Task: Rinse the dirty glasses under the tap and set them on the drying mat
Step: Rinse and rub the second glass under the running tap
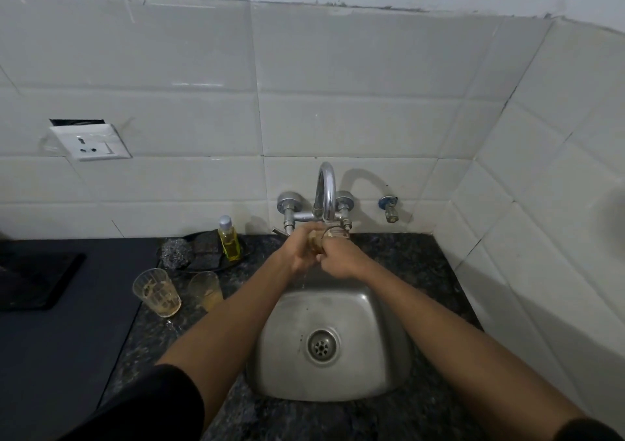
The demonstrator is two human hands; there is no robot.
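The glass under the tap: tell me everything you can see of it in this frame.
The glass looks like clear glass with brownish residue inside. It is held above the back of the steel sink, right beneath the curved chrome tap. The left hand and the right hand grip it from both sides and hide most of it, so its tilt and rim are hard to judge. Water drips below the hands into the sink.
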